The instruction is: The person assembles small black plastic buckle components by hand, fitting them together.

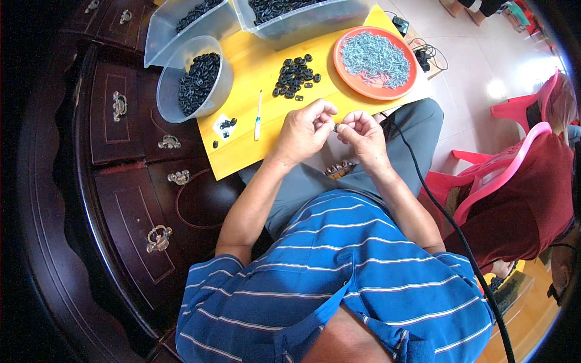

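My left hand [305,132] and my right hand [365,140] meet above my lap at the table's front edge. Their fingertips pinch a small dark piece [336,127] between them, mostly covered by the fingers. A loose heap of black oval pieces with holes [295,77] lies just beyond my left hand. To the left of that hand is a slim screwdriver [258,118] with a pale handle. Farther left, several black pieces sit on a white paper [221,129], with a single black oval [215,144] beside it.
An orange plate [336,63] of small silvery screw-like pieces stands at the right of the yellow table [242,148]. Clear tubs [166,100] of black pieces stand left and far. A black cable [433,187] hangs over my right side. Dark drawers flank the left; a person sits on a pink chair [505,181].
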Available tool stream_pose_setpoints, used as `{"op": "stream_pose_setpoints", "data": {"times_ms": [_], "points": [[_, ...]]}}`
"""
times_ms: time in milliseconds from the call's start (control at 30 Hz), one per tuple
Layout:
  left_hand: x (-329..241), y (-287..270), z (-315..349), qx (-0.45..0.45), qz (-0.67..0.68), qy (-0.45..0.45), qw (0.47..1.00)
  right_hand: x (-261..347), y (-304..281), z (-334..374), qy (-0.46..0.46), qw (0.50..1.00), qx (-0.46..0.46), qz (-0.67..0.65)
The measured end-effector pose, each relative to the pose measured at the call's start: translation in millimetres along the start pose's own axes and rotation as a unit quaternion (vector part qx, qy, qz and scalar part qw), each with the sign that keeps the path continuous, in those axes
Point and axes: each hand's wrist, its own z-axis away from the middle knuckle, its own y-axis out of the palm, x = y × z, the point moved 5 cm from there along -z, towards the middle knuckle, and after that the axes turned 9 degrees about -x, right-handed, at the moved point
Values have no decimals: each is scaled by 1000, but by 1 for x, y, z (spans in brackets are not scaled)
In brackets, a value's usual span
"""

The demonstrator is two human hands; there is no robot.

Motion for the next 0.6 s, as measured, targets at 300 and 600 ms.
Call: {"op": "stream_pose_setpoints", "data": {"times_ms": [300,600], "points": [[-5,-9,-12,75,40,-26,996,9,-1,2,28,999,-11,-30],[16,-26,-71,-76,-244,113,960,11,-10,1,30,999,-15,-33]]}}
